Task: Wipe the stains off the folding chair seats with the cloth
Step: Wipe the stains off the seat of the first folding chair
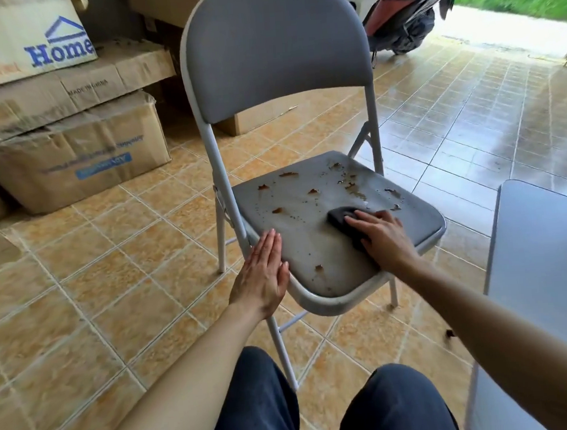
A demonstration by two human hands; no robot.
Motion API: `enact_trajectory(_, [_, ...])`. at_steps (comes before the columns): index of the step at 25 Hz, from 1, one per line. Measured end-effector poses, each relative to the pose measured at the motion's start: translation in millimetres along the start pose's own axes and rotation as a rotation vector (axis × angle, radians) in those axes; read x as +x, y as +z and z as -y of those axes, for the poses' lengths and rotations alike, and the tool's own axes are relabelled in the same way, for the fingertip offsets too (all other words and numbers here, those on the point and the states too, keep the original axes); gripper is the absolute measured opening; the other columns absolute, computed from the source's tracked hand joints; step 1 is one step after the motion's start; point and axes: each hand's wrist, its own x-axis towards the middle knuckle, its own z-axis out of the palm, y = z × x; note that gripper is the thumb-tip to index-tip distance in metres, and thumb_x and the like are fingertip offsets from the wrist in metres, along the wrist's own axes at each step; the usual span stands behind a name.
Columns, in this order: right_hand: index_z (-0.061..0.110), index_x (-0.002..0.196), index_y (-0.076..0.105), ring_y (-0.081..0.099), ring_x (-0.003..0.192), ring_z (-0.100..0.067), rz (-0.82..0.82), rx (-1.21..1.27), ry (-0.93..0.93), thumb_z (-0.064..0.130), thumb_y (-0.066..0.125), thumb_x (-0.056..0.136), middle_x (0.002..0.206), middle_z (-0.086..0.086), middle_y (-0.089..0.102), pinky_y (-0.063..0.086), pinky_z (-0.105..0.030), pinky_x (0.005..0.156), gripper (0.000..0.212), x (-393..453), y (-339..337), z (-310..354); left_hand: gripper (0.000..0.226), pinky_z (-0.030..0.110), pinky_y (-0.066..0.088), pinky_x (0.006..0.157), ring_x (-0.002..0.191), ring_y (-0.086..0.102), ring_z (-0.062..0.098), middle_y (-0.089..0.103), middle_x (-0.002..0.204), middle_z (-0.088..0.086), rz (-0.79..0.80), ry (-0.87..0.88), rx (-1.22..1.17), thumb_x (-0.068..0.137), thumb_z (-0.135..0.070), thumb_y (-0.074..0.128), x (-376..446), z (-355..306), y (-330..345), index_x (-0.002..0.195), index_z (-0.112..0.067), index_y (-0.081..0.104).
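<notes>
A grey folding chair (278, 57) with a white metal frame stands in front of me. Its seat (303, 233) carries several brown stains (287, 174) and small droplets, mostly toward the back and right. A dark grey cloth (341, 216) lies on the right part of the seat. My right hand (382, 236) presses flat on the cloth, fingers pointing toward the backrest. With its fingers straight and together, my left hand (264, 273) rests flat against the seat's left front edge and holds nothing.
Stacked cardboard boxes (68, 129) fill the left. A scooter (405, 8) is parked behind the chair on the right. Part of a second grey chair (544, 263) stands at the right edge. The floor is tan tile (113, 294); my knees are below.
</notes>
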Motion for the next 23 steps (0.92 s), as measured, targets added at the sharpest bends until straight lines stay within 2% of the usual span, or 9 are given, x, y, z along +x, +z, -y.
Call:
enact_trajectory(3, [0.031, 0.133, 0.055, 0.046, 0.119, -0.033, -0.033, 0.049, 0.253, 0.014, 0.054, 0.089, 0.144, 0.003, 0.051, 0.035, -0.039, 0.095, 0.047, 16, 3, -48, 0.074, 0.031, 0.004, 0.125, 0.152, -0.004, 0.013, -0.003, 0.164, 0.002, 0.012, 0.004, -0.022, 0.09, -0.048, 0.0, 1, 1, 0, 0.155, -0.014, 0.002])
enact_trajectory(6, [0.022, 0.129, 0.061, 0.054, 0.118, -0.035, -0.092, 0.247, 0.302, 0.003, 0.054, 0.085, 0.135, -0.008, 0.059, 0.037, -0.037, 0.102, 0.048, 15, 1, -21, 0.076, 0.03, 0.001, 0.124, 0.151, -0.007, 0.013, -0.006, 0.164, 0.003, 0.015, 0.007, -0.029, 0.088, -0.049, -0.002, 2, 2, -1, 0.155, -0.012, 0.0])
enact_trajectory(8, [0.018, 0.128, 0.062, 0.053, 0.117, -0.032, -0.07, 0.344, 0.174, -0.001, 0.058, 0.085, 0.133, -0.005, 0.061, 0.037, -0.036, 0.103, 0.047, -8, -7, 30, 0.077, 0.029, -0.001, 0.124, 0.151, -0.008, 0.013, -0.006, 0.164, 0.004, 0.033, 0.026, -0.032, 0.088, -0.05, -0.002, 2, 3, -2, 0.155, -0.011, 0.0])
enact_trajectory(11, [0.023, 0.13, 0.059, 0.05, 0.106, -0.026, -0.041, 0.348, -0.156, 0.007, 0.062, 0.087, 0.135, 0.001, 0.059, 0.042, -0.034, 0.092, 0.046, -61, -18, 94, 0.07, 0.028, -0.002, 0.123, 0.151, -0.01, 0.013, -0.007, 0.164, 0.003, 0.07, 0.043, -0.053, 0.095, -0.048, 0.004, 1, 7, -6, 0.155, -0.012, 0.0])
enact_trajectory(14, [0.028, 0.131, 0.058, 0.049, 0.102, -0.022, -0.006, 0.242, -0.357, 0.017, 0.065, 0.087, 0.137, 0.005, 0.057, 0.043, -0.03, 0.089, 0.046, -84, -18, 79, 0.072, 0.029, -0.001, 0.123, 0.151, -0.009, 0.013, -0.008, 0.164, 0.002, 0.077, 0.06, -0.042, 0.093, -0.048, 0.002, -1, 8, -10, 0.155, -0.012, 0.0])
enact_trajectory(16, [0.029, 0.131, 0.058, 0.051, 0.102, -0.023, -0.031, 0.17, -0.344, 0.018, 0.066, 0.086, 0.136, 0.004, 0.058, 0.047, -0.034, 0.09, 0.047, -77, -15, 45, 0.069, 0.029, -0.002, 0.123, 0.151, -0.009, 0.013, -0.008, 0.164, 0.003, 0.074, 0.058, -0.051, 0.095, -0.044, 0.008, 0, 6, -10, 0.155, -0.011, 0.0])
enact_trajectory(18, [0.026, 0.128, 0.061, 0.051, 0.1, -0.026, -0.074, 0.18, -0.171, 0.011, 0.067, 0.084, 0.133, 0.0, 0.061, 0.05, -0.044, 0.09, 0.047, -65, -15, 19, 0.069, 0.032, 0.0, 0.124, 0.151, -0.009, 0.012, -0.007, 0.164, 0.003, 0.075, 0.049, -0.069, 0.095, -0.042, 0.01, 0, 6, -9, 0.155, -0.011, 0.0])
enact_trajectory(20, [0.024, 0.126, 0.062, 0.051, 0.101, -0.028, -0.086, 0.234, -0.037, 0.005, 0.066, 0.083, 0.132, -0.001, 0.062, 0.048, -0.047, 0.089, 0.047, -62, -13, 25, 0.068, 0.031, 0.0, 0.124, 0.151, -0.01, 0.012, -0.008, 0.164, 0.003, 0.078, 0.045, -0.071, 0.095, -0.042, 0.01, 0, 6, -9, 0.155, -0.012, 0.0])
enact_trajectory(23, [0.029, 0.127, 0.062, 0.052, 0.102, -0.024, -0.047, 0.282, -0.227, 0.009, 0.069, 0.081, 0.135, 0.002, 0.059, 0.048, -0.037, 0.089, 0.05, -90, -15, 66, 0.063, 0.03, -0.002, 0.123, 0.151, -0.01, 0.013, -0.008, 0.164, 0.004, 0.075, 0.046, -0.067, 0.1, -0.038, 0.015, 0, 4, -9, 0.155, -0.011, -0.001])
